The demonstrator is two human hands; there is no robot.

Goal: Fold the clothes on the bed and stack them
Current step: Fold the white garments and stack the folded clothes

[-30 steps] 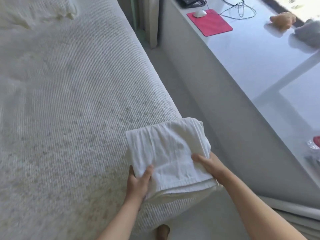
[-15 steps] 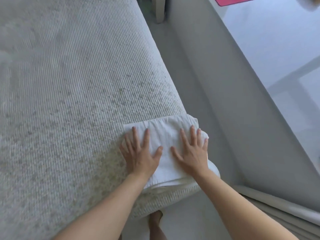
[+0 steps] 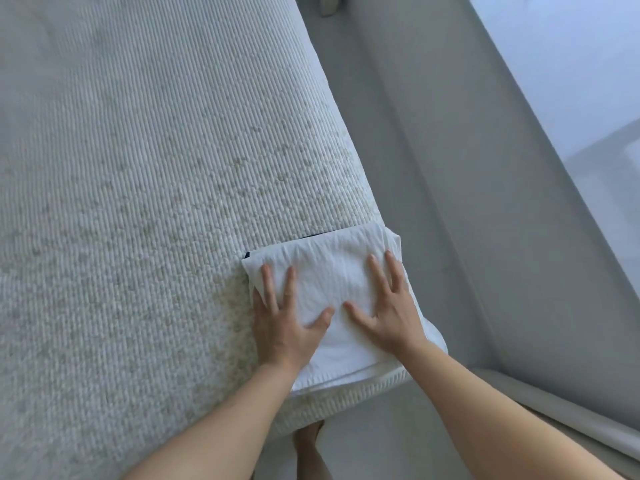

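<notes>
- Both hands are pressing flat on a folded white cloth [image 3: 332, 271] at the near right corner of the bed [image 3: 138, 202] — the left hand [image 3: 284, 323] on its left half, the right hand [image 3: 391, 313] on its right half, fingers spread and straight, gripping nothing.
- The cloth is looking soft, light and limp; it is likely giving under the palms and would slump if lifted by one edge. The surest hold is probably at the two side edges, thumbs on top and fingers beneath, so the layers are travelling together.
- It is lying as a neat rectangle, faintly crinkled, with a stitched hem along the near edge, which is reaching the mattress edge.
- A thin dark strip [image 3: 247, 254] is peeking out beneath its far edge — whether another garment lies under it cannot be told.
- The bed's ribbed cover is stretching away to the left.
</notes>
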